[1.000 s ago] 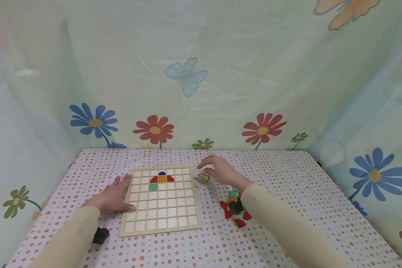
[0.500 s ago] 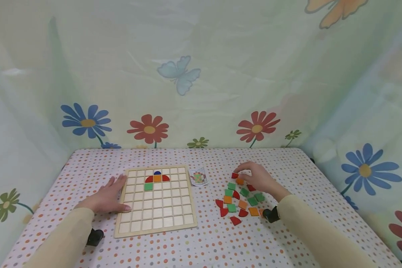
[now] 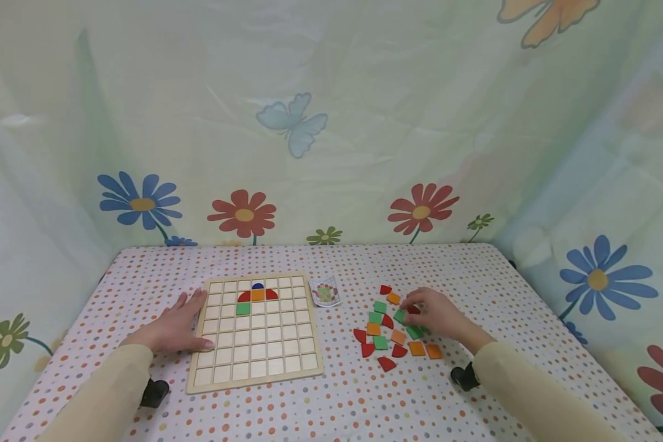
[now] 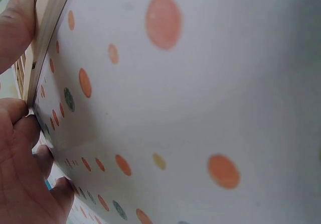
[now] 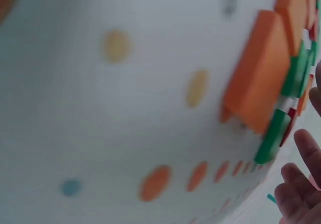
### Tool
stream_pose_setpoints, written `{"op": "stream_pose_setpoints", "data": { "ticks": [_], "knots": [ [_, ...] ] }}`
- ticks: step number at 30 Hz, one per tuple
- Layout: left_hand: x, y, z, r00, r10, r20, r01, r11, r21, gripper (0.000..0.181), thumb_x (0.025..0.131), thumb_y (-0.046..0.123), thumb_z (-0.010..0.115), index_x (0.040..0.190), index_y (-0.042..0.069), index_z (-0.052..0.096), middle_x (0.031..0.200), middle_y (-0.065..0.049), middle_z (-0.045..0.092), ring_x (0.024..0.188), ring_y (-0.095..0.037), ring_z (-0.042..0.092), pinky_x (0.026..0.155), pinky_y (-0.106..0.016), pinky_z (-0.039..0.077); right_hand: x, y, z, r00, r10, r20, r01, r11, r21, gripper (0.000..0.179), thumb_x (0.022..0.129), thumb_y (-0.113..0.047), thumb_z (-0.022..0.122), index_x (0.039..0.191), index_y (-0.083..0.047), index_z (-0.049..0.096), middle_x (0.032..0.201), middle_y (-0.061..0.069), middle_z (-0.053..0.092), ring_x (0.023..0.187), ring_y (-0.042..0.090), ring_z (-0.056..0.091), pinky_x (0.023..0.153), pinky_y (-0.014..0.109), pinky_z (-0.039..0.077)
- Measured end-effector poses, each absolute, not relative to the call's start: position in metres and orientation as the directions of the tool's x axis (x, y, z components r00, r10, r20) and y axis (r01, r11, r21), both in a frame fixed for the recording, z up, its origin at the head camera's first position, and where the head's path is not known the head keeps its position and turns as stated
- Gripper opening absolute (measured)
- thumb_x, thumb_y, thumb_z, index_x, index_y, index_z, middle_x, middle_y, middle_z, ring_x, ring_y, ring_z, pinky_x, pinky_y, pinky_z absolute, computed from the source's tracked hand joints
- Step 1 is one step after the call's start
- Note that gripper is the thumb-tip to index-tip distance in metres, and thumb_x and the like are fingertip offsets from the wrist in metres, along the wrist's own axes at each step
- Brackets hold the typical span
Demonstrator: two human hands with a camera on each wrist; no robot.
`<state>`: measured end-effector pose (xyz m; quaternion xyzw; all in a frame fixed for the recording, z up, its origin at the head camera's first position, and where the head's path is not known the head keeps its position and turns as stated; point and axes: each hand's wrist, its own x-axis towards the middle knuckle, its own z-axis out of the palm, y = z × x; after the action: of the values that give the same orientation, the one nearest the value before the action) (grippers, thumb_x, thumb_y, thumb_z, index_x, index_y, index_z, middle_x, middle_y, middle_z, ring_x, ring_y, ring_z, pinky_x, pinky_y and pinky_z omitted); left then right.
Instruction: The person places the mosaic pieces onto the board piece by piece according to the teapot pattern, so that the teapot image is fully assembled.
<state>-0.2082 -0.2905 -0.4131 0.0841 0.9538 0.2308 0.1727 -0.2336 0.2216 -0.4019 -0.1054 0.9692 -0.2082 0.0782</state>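
Note:
At the left edge of a wooden grid board (image 3: 254, 334), my left hand (image 3: 171, 325) rests with its fingers spread along the side and its thumb on the rim. The left wrist view shows that thumb on the board's wooden edge. A blue half-round (image 3: 258, 286), an orange square (image 3: 258, 294), red quarter-rounds (image 3: 244, 297) on both sides of it and a green square (image 3: 243, 309) lie in the board's cells. My right hand (image 3: 436, 313) is over the loose tiles, thumb and fingertips apart around a green square tile (image 3: 400, 316). Whether they touch it is unclear.
Loose orange squares (image 3: 417, 348), green squares (image 3: 380, 342) and red quarter-rounds (image 3: 387, 364) lie spread right of the board. A small pattern card (image 3: 325, 291) lies by the board's upper right corner. A flowered cloth (image 3: 359, 153) hangs behind the dotted tabletop (image 3: 287, 411).
My right hand has left the pattern card and moved right to the loose tiles, then nearer to me, from a red quarter-round to a green square. The left hand stays at the board.

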Motion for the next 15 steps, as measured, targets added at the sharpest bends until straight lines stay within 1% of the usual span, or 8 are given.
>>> {"op": "stream_pose_setpoints", "data": {
  "ticks": [4,9,11,15],
  "knots": [
    [-0.2088,-0.2906,-0.4143,-0.926,0.232,-0.297,0.071,0.881,0.468,0.120,0.080,0.041,0.086,0.159,-0.011,0.011,0.166,-0.035,0.006,0.152,-0.058,-0.001,0.121,-0.075,0.009,-0.2348,0.2188,-0.4055,-0.970,-0.218,-0.104,-0.164,0.909,-0.383,0.022,0.085,-0.017,0.083,0.103,-0.006,0.078,0.124,0.020,0.065,0.115,0.040,0.061,0.100,0.057,0.054],
    [-0.2092,-0.2897,-0.4152,-0.924,0.221,-0.312,0.052,0.882,0.469,0.121,0.080,0.040,0.086,0.159,-0.010,0.010,0.166,-0.034,0.005,0.153,-0.057,-0.002,0.122,-0.074,0.009,-0.2364,0.2156,-0.4069,-0.974,-0.198,-0.105,-0.150,0.922,-0.356,0.019,0.082,-0.016,0.086,0.097,-0.006,0.077,0.120,0.018,0.065,0.108,0.033,0.061,0.098,0.053,0.055],
    [-0.2092,-0.2898,-0.4157,-0.924,0.224,-0.309,0.058,0.882,0.468,0.121,0.080,0.041,0.086,0.159,-0.010,0.011,0.166,-0.034,0.005,0.153,-0.057,-0.002,0.121,-0.074,0.009,-0.2369,0.2154,-0.4073,-0.974,-0.204,-0.102,-0.157,0.925,-0.347,0.018,0.083,-0.015,0.085,0.097,-0.007,0.077,0.119,0.017,0.066,0.107,0.032,0.061,0.098,0.053,0.055],
    [-0.2096,-0.2903,-0.4159,-0.926,0.228,-0.300,0.068,0.884,0.462,0.121,0.080,0.041,0.086,0.159,-0.011,0.012,0.166,-0.034,0.007,0.152,-0.058,-0.001,0.121,-0.075,0.010,-0.2371,0.2167,-0.4079,-0.968,-0.233,-0.095,-0.186,0.917,-0.352,0.015,0.087,-0.011,0.081,0.102,-0.009,0.079,0.121,0.017,0.066,0.113,0.036,0.060,0.101,0.056,0.054]
  ]
}}
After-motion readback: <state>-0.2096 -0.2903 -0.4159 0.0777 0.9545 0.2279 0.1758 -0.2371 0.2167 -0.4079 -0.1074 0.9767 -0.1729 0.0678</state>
